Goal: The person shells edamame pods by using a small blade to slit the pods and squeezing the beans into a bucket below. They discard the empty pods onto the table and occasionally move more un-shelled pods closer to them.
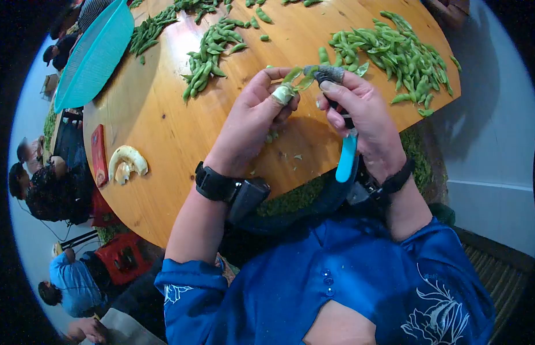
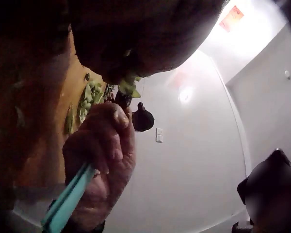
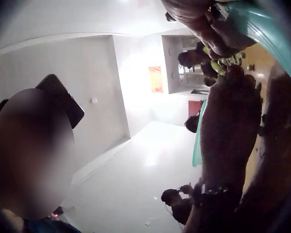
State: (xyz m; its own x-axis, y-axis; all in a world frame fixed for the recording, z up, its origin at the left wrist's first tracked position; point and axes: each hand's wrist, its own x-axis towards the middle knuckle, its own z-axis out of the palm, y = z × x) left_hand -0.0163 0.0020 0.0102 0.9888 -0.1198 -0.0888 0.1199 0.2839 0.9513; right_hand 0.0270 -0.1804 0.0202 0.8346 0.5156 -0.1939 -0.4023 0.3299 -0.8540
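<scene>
Wood-topped bench (image 1: 164,121) with a curved edge fills the middle of the head view, a pale wall (image 2: 184,160) showing beyond it in the left wrist view. At least three people (image 1: 77,282) are on the left side of the room. Green pods lie on the bench in at least three groups: one broad pile (image 1: 394,54) at the right, a narrower cluster (image 1: 207,54) near the middle and another (image 1: 155,31) toward the upper left. One turquoise basket (image 1: 98,57) leans at the far left edge; near that side, one red rectangular object (image 1: 99,155) lies beside one pale curved peel (image 1: 135,158). One split green pod (image 1: 305,79) is between the two hands, above the bench. The left hand (image 1: 250,118) has its grip clamped on one end, its thumb in a pale wrap. The right hand (image 1: 368,109) has its grip closed around one turquoise-handled tool (image 1: 347,158), its thumb against a grey finger cover (image 1: 331,73) at the pod's other end; the tool's type is unclear.
</scene>
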